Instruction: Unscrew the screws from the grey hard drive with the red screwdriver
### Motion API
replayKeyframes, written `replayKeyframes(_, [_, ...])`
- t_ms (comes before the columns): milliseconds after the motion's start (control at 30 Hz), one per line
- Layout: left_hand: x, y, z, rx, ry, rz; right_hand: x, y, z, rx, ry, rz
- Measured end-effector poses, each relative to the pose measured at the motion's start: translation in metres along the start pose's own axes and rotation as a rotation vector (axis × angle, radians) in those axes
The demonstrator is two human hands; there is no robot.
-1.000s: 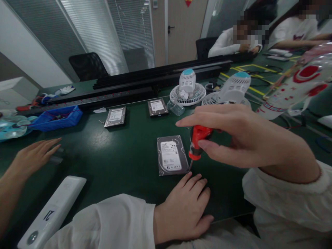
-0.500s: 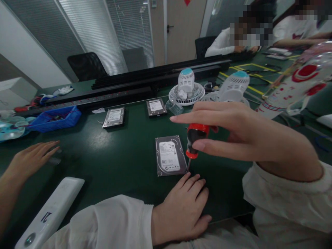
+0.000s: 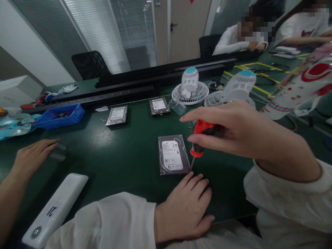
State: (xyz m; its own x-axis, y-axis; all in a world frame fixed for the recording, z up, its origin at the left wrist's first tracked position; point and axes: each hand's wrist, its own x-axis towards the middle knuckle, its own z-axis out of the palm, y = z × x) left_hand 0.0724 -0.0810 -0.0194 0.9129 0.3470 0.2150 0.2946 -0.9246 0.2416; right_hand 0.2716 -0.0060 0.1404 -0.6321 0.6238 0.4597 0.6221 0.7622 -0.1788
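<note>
A hard drive (image 3: 172, 155) with a white label lies flat on the green table. My right hand (image 3: 233, 135) holds a red and black screwdriver (image 3: 203, 133) between thumb and fingers, its index finger stretched out over the top. The screwdriver slants, and its tip meets the drive's near right corner. Palm down below that corner rests my left hand (image 3: 186, 207), fingers apart and holding nothing. Its index fingertip is at the corner beside the tip; whether it touches the drive I cannot tell. Any screw there is too small to make out.
Two more hard drives (image 3: 117, 115) (image 3: 158, 106) lie farther back. Two white fans (image 3: 190, 90) (image 3: 240, 86) and a clear cup (image 3: 178, 106) stand behind. Left are a blue bin (image 3: 61, 117), a white device (image 3: 55, 209) and another person's hand (image 3: 35, 155) by clear plastic pieces. A bottle (image 3: 298, 83) is at right.
The whole view has shifted slightly right. My right hand's grip on the screwdriver has changed a little, and the handle leans more to the right. My left hand stays by the drive's corner.
</note>
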Motion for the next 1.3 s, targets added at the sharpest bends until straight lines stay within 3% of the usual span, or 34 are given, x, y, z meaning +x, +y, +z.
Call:
replayKeyframes(167, [0.0001, -0.0004, -0.0004, -0.001, -0.003, -0.001, -0.0007, 0.0, -0.0031, 0.098, -0.038, -0.073])
replayKeyframes(333, [0.0005, -0.0005, -0.0003, -0.012, -0.001, -0.003, 0.0006, 0.0005, 0.0, -0.02, 0.037, -0.029])
replayKeyframes(500, [0.0002, -0.0003, -0.0002, -0.009, -0.001, -0.003, 0.0013, -0.0009, -0.0036, 0.106, -0.052, -0.146])
replayKeyframes(700, [-0.0001, 0.0003, 0.0012, 0.002, 0.003, -0.002, 0.0, 0.0012, -0.0023, 0.079, 0.075, -0.129])
replayKeyframes(833, [-0.0001, 0.0001, -0.0001, 0.004, -0.003, -0.003, -0.0008, 0.0015, -0.0043, 0.173, -0.03, -0.181])
replayKeyframes(1067, [0.0003, -0.0001, 0.0001, -0.006, -0.006, -0.003, 0.0014, 0.0003, 0.0038, -0.006, 0.049, -0.093])
replayKeyframes(1200, [-0.0003, -0.0002, 0.002, -0.006, 0.004, -0.003, 0.0015, -0.0014, 0.0034, 0.061, 0.016, -0.1])
replayKeyframes(1300, [-0.0004, -0.0003, 0.0027, -0.01, 0.005, -0.004, 0.0019, -0.0025, 0.003, 0.0, -0.01, -0.011])
